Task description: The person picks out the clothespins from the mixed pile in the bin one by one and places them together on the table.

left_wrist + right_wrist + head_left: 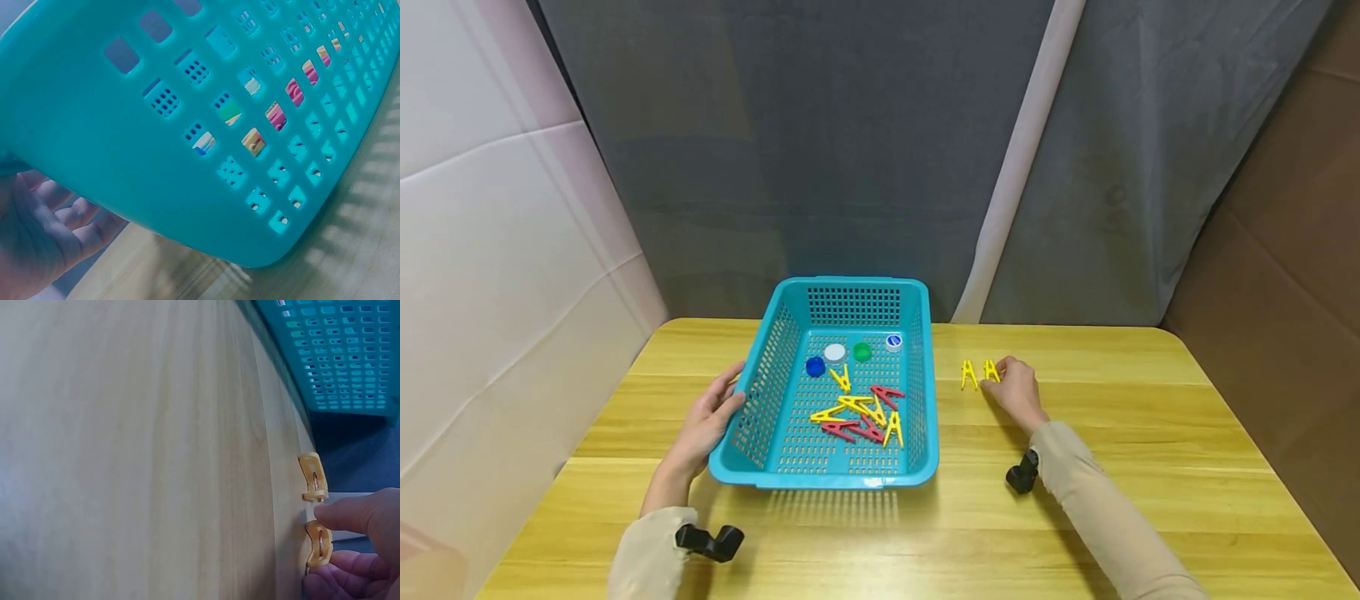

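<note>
A blue-green basket stands on the table, holding several yellow and red clothespins and several round caps. My left hand grips the basket's left side; the left wrist view shows that hand under the rim of the basket. To the basket's right, two yellow clothespins lie side by side on the table. My right hand pinches the right one, while the left one lies just beside it. In the right wrist view, thumb and fingers are around the nearer clothespin.
The wooden table extends on both sides of the basket. A grey curtain hangs behind its back edge, with white cloth at the left and a brown panel at the right. Each wrist carries a black mount.
</note>
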The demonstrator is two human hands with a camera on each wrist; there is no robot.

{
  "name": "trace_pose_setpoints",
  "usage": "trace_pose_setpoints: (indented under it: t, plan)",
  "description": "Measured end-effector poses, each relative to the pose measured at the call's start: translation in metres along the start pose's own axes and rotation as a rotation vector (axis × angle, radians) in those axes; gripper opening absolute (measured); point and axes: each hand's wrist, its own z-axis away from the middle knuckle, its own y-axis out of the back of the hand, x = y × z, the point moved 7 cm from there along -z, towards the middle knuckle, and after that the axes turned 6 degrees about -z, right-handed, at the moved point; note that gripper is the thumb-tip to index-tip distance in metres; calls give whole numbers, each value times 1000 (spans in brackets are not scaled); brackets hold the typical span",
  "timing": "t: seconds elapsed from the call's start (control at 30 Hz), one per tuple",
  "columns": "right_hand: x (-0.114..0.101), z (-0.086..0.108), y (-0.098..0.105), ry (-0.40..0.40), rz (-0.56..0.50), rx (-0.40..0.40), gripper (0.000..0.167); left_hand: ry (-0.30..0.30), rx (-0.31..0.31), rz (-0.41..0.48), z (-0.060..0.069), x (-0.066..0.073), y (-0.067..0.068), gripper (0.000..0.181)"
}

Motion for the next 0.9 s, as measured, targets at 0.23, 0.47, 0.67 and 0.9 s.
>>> trace_pose_setpoints:
  t: [0.23,0.47,0.67,0.9]
  plan:
    - [-8,0,5,37,-2,25,39,-8,13,-11,0,0,0,52]
    - [-43,-2,19,139,-88,66,36,-13,6,-1,2,1,-1,53]
    - [-80,-3,22,199,-121,51,29,-10,5,-1,2,1,-1,53]
    - [-131,-4,17,302,-159,40,24,-5,13,-3,1,0,-1,53]
